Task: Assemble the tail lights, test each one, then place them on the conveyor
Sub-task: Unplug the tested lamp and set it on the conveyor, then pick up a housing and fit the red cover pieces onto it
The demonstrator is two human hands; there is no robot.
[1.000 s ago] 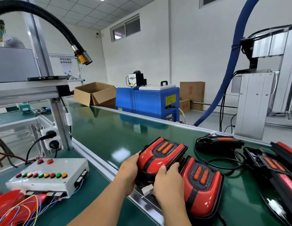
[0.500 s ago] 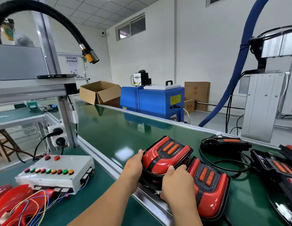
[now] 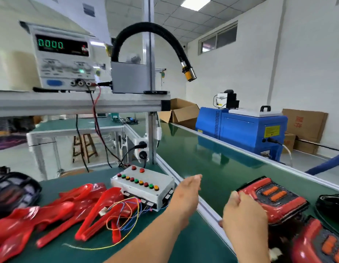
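A red and black tail light with orange reflectors lies on the green conveyor belt. My right hand grips its near left corner, thumb on top. Off the light, my left hand hovers open over the conveyor's metal side rail, next to the white test box with its row of coloured buttons. A second assembled tail light lies at the lower right, partly cut off. Several red lenses and loose coloured wires lie on the bench to the left.
A black housing sits at the bench's far left, another on the belt at the right edge. A power supply reading 0.000 stands on the shelf. A blue machine and cardboard boxes stand beyond the conveyor.
My left hand has let go of the tail light and moved left towards the test box. The view has swung left onto the bench. My right hand stays on the light.
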